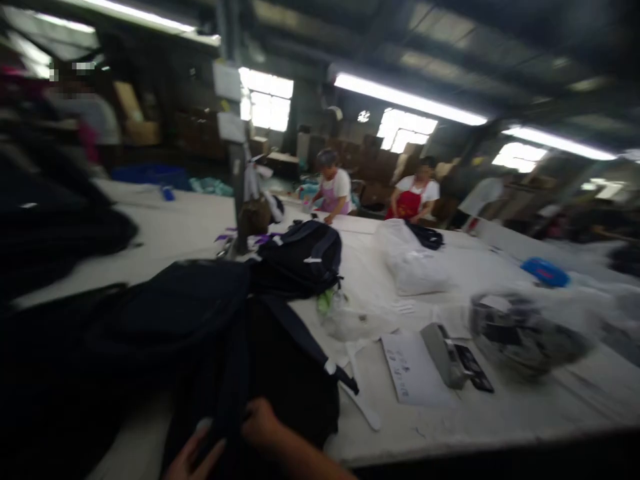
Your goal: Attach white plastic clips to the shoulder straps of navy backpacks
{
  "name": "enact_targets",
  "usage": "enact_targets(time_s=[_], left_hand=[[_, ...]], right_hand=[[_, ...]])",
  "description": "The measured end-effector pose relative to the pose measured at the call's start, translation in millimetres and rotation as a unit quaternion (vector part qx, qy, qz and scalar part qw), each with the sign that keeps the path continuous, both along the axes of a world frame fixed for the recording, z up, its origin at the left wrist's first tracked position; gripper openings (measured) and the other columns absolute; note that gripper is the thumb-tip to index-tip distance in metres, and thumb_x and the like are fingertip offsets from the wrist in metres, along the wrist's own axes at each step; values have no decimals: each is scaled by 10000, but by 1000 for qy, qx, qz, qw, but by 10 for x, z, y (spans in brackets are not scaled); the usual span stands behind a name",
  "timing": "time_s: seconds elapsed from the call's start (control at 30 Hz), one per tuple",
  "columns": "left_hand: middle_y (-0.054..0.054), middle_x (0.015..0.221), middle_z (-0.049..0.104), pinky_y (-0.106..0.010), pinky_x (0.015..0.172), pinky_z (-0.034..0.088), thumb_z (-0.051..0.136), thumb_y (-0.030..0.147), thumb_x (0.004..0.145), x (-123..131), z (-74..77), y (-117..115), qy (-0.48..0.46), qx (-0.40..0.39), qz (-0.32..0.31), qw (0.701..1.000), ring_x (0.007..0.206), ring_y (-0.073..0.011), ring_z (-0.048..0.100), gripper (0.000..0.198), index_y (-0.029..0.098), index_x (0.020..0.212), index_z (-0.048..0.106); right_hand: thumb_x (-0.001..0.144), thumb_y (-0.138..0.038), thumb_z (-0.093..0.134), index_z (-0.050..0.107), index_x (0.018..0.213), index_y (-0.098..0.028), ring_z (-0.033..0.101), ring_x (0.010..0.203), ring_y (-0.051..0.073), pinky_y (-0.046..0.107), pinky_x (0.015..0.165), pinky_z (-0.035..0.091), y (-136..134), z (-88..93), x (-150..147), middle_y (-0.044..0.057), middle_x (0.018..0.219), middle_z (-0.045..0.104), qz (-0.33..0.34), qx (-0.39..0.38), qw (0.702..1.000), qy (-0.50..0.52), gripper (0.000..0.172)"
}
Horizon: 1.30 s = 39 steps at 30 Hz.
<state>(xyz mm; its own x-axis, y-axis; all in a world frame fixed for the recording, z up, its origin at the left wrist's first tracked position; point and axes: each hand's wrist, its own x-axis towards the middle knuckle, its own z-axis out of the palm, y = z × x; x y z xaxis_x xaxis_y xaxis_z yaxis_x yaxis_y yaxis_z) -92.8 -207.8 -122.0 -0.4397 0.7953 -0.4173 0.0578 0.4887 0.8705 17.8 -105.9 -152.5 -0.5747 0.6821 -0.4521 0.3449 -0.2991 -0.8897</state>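
A dark navy backpack lies on the white table in front of me, one strap stretching to the right. My right hand is closed on its dark fabric, fingertips hidden in the cloth. Just to the left, at the bottom of the view, my left hand has its fingers bent against the edge of the same backpack and seems to pinch it; blur hides the exact grip. More dark backpacks are heaped on the left. Another backpack stands beyond, beside a metal post.
On the white table are a written sheet, a grey tape dispenser, a phone-like black object, a clear-bagged bundle, a white plastic bag and a blue item. A post rises ahead. Two people work across the table.
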Motion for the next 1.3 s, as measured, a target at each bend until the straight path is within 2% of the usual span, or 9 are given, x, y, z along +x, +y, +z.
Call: enact_targets(time_s=[0.07, 0.13, 0.3, 0.4, 0.57, 0.83, 0.97, 1.13, 1.3], left_hand=[[-68, 1166, 655, -422, 983, 461, 717, 454, 709, 85, -146, -311, -29, 0, 90, 996, 1142, -278, 570, 420, 271, 1075, 622], [-113, 1121, 678, -426, 1011, 437, 763, 448, 623, 149, -218, -431, -36, 61, 159, 985, 1119, -314, 588, 494, 197, 1032, 644], [-109, 1014, 706, -413, 958, 471, 747, 370, 641, 246, -245, -423, -33, 104, 230, 967, 1018, -292, 641, 389, 185, 969, 647], [-119, 1015, 699, -403, 923, 499, 803, 319, 576, 271, -265, -440, -88, 106, 288, 948, 1000, -284, 652, 522, 173, 1032, 593], [-124, 1038, 719, -403, 924, 507, 826, 340, 554, 209, -243, -452, -209, 110, 241, 941, 1005, -290, 657, 541, 141, 1019, 635], [-123, 988, 734, -403, 878, 521, 804, 361, 598, 229, -297, -441, -148, 93, 250, 952, 942, -297, 675, 491, 123, 1002, 660], [-130, 1007, 727, -406, 896, 508, 809, 372, 584, 217, -344, -446, -142, 90, 253, 953, 969, -296, 665, 518, 117, 1007, 654], [-123, 1002, 727, -416, 896, 505, 809, 375, 569, 215, -357, -460, -127, 96, 278, 947, 961, -293, 667, 529, 120, 1006, 652], [-118, 1015, 723, -411, 898, 505, 791, 359, 597, 232, -342, -462, -123, 108, 269, 949, 960, -280, 667, 503, 126, 1018, 645]], right_hand=[[551, -403, 767, 728, 687, -168, 654, 634, 197, 318, 632, 526, -201, -3, 21, 20, 616, 656, 92, -67, 993, 41, 275], [598, -452, 748, 723, 729, -139, 650, 659, 192, 312, 648, 524, -209, 51, 42, 38, 640, 667, 136, -98, 982, 85, 340], [649, -493, 724, 717, 775, -149, 647, 680, 198, 304, 642, 515, -115, 186, 77, 64, 695, 688, 177, -120, 975, 63, 366], [651, -479, 726, 713, 784, -140, 645, 674, 189, 302, 656, 509, -129, 199, 75, 64, 690, 687, 197, -137, 969, 57, 365], [689, -458, 690, 699, 802, -134, 650, 685, 176, 287, 662, 507, -109, 180, 33, 61, 721, 692, 229, -137, 962, 51, 343], [803, -314, 547, 564, 988, -166, 659, 626, 175, 258, 524, 521, -80, 353, 338, 36, 730, 662, 215, 44, 976, 4, 238], [807, -263, 553, 539, 1023, -185, 683, 747, 187, 289, 647, 549, -12, 507, 440, 49, 831, 689, 238, 29, 970, 25, 230], [749, -182, 625, 562, 1128, -214, 623, 1043, 217, 338, 890, 499, 103, 567, 485, 54, 1074, 667, 314, -5, 946, 73, 386], [807, -147, 562, 603, 1114, -241, 634, 948, 187, 322, 863, 502, 98, 500, 495, 39, 1035, 665, 317, 166, 932, 56, 324]])
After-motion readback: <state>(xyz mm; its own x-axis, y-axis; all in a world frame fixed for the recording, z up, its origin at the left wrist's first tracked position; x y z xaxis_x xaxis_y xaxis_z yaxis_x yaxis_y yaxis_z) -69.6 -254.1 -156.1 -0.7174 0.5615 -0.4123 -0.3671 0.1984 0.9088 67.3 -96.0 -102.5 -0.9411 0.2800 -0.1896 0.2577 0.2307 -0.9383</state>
